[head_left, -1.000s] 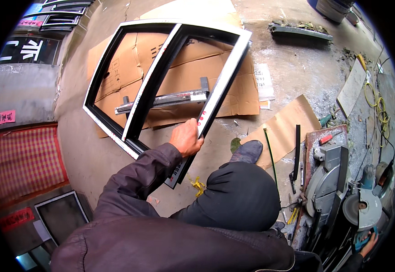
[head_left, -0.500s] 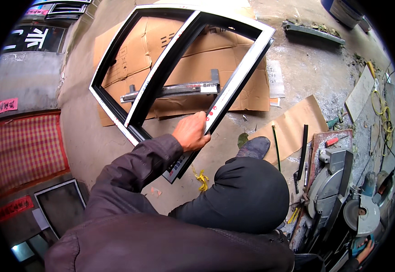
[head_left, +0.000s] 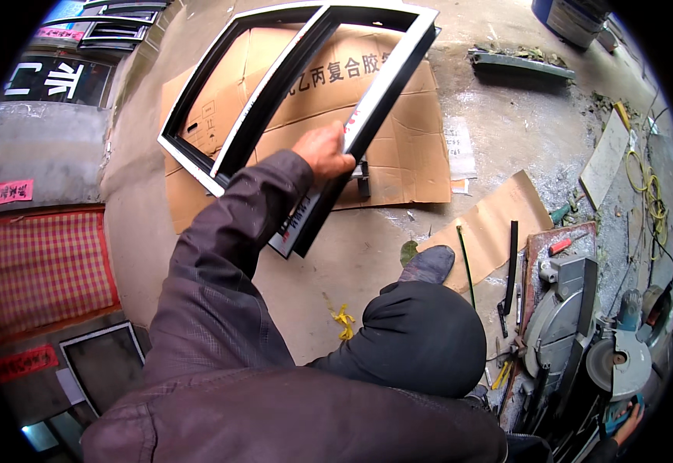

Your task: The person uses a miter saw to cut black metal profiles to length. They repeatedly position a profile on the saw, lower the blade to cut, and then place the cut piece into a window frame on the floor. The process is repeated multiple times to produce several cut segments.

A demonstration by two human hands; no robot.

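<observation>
My left hand [head_left: 323, 152] grips the near rail of a black-and-white window frame [head_left: 262, 96], fingers wrapped round the edge. The frame has two openings and tilts above a flattened cardboard sheet [head_left: 410, 154]. A dark support block [head_left: 362, 182] shows just past the hand, mostly hidden by the frame. At the lower right rim, my right hand [head_left: 627, 424] closes on a teal power tool [head_left: 616, 413]; only part of it shows, so its exact kind is unclear. Beside that hand stands a saw with a round disc [head_left: 603, 365].
A larger cutting saw [head_left: 556, 332] stands to the right of my knee. Black strips [head_left: 512, 264] and a brown cardboard piece [head_left: 495, 224] lie near my shoe [head_left: 429, 266]. Yellow cord [head_left: 645, 185], a pale board [head_left: 606, 162] and a metal channel [head_left: 522, 63] lie farther right. Yellow ribbon [head_left: 343, 322] lies on the floor.
My left hand and the window frame have moved away from me and slightly left. The support bar seen through the frame is now mostly hidden. My right hand stays near the teal tool's place.
</observation>
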